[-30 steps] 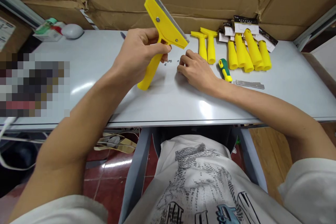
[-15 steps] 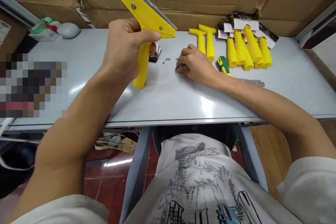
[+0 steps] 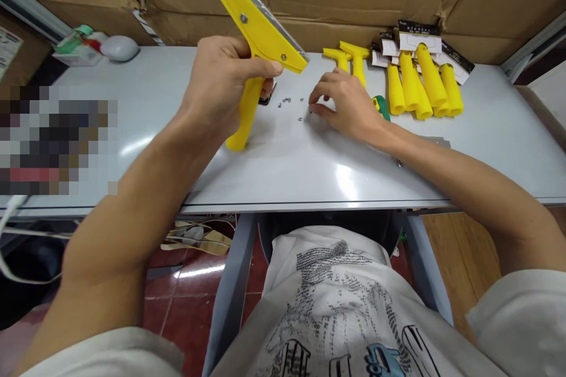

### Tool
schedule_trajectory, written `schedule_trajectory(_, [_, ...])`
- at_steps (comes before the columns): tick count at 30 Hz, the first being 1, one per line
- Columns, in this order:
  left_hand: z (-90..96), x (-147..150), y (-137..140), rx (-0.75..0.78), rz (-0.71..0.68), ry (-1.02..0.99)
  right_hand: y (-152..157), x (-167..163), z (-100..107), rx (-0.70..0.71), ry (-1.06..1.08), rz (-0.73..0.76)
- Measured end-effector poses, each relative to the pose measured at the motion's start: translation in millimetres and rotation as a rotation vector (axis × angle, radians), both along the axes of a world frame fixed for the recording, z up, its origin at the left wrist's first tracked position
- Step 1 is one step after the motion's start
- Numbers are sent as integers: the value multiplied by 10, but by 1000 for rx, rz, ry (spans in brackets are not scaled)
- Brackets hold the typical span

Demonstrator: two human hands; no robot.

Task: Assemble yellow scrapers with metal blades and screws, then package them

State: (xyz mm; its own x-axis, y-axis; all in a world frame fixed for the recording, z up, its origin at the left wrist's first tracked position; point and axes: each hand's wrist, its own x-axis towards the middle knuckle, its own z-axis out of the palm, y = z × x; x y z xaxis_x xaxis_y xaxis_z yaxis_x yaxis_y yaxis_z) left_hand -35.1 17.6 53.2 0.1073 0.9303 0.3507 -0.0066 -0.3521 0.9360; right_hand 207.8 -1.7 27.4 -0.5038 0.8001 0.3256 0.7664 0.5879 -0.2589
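My left hand is wrapped round the yellow handle of a scraper, held up above the table with its blade edge slanting upward. Two metal fasteners show in the scraper's head. Low over the tabletop, my right hand has thumb and finger pinched together, with a tiny metal fastener at the tips. Several loose metal fasteners lie between the hands, one of them just left of my right fingertips. Beside my right wrist is a green and yellow screwdriver, partly covered by the forearm.
Two yellow scraper heads lie behind my right hand. Several yellow handles with black-and-white cards are at the back right. A metal blade shows past my right forearm. Cardboard walls the back; a white mouse sits back left.
My right hand has lifted slightly and moved right, uncovering fasteners on the table. The scraper in my left hand has shifted a little right and down in view.
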Motion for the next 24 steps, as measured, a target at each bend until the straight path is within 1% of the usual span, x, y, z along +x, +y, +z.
schedule_trajectory(3, [-17, 25, -32, -15, -24, 40, -100, 279, 121, 38, 152, -46])
schedule_trajectory(5, [-21, 51, -93, 1, -81, 75, -158, 411, 195, 69, 314, -60])
schedule_trajectory(7, [-15, 80, -187, 16, -135, 93, -215, 450, 247, 108, 465, -34])
schedule_trajectory(10, [6, 121, -344, 21, -164, 126, -315, 362, 263, 272, 614, 76])
schedule_trajectory(12, [10, 139, -416, 34, -188, 145, -380, 272, 233, 364, 619, 168])
schedule_trajectory(14, [-2, 147, -446, 60, -234, 157, -418, 204, 182, 391, 571, 217])
schedule_trajectory(17, [-28, 144, -446, 128, -314, 160, -396, 168, 90, 432, 502, 185])
schedule_trajectory(21, [-42, 123, -436, 151, -311, 177, -326, 174, 7, 458, 425, 106])
schedule_trajectory(24, [-53, 99, -422, 206, -331, 229, -357, 160, 9, 475, 458, 132])
